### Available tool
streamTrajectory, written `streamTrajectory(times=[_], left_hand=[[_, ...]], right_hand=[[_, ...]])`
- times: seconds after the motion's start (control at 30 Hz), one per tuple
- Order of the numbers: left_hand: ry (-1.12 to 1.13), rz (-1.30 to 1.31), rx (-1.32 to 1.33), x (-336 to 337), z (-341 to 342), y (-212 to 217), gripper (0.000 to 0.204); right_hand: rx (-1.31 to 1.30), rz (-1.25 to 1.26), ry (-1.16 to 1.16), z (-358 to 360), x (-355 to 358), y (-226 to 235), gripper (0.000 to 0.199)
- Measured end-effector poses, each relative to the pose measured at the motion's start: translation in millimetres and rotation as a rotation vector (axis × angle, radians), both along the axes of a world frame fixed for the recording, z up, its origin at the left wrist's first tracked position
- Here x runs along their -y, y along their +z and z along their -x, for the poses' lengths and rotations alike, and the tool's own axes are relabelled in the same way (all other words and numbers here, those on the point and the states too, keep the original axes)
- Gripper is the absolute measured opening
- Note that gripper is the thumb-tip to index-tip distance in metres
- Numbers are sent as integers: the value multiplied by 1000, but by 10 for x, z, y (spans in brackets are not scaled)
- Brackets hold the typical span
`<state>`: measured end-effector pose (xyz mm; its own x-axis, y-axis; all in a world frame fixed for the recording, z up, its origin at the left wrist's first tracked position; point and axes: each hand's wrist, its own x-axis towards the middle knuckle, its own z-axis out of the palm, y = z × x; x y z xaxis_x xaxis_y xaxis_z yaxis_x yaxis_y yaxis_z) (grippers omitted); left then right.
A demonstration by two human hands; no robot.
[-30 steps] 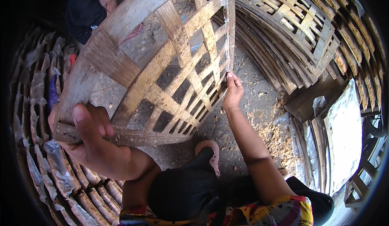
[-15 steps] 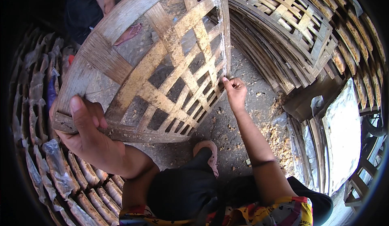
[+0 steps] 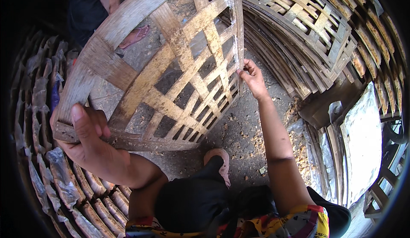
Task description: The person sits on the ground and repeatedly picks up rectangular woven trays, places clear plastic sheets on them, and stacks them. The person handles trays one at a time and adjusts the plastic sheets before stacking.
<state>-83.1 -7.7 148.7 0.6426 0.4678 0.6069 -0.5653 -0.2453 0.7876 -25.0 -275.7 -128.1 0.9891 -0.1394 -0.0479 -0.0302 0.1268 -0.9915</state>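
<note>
A large woven bamboo tray (image 3: 173, 33) with an open lattice and a curved wooden rim is held up, tilted, in front of me. My left hand (image 3: 92, 131) is closed around its near left corner, thumb on top of the rim. At the right-hand rim, my right hand (image 3: 253, 79) is pinched against the edge, thumb and forefinger together and the other fingers curled. White residue runs along that edge above the fingertips. Whether a small piece sits between those fingertips is hidden.
Similar bamboo trays are stacked (image 3: 277, 46) at the upper right. Layered brown slabs with plastic (image 3: 60, 165) line the left. A pale plastic sheet (image 3: 363, 144) stands at the right. Crumbs litter the floor (image 3: 252, 140). Another person's bare foot (image 3: 136, 36) shows beyond the tray.
My right hand has slid a little up and away along the tray's right rim. The left hand and tray have barely shifted.
</note>
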Motion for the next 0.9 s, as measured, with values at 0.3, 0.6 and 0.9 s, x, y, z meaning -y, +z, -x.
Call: streamTrajectory(times=[0.3, 0.6, 0.9], left_hand=[[84, -47, -77, -49, -46, 7, 11], [31, -46, -35, -81, -109, 3, 13], [55, -74, -36, -114, -114, 19, 13]], right_hand=[[11, -199, 142, -188, 12, -10, 57], [-99, 312, 191, -175, -9, -1, 65], [31, 314, 192, -77, 67, 26, 65]])
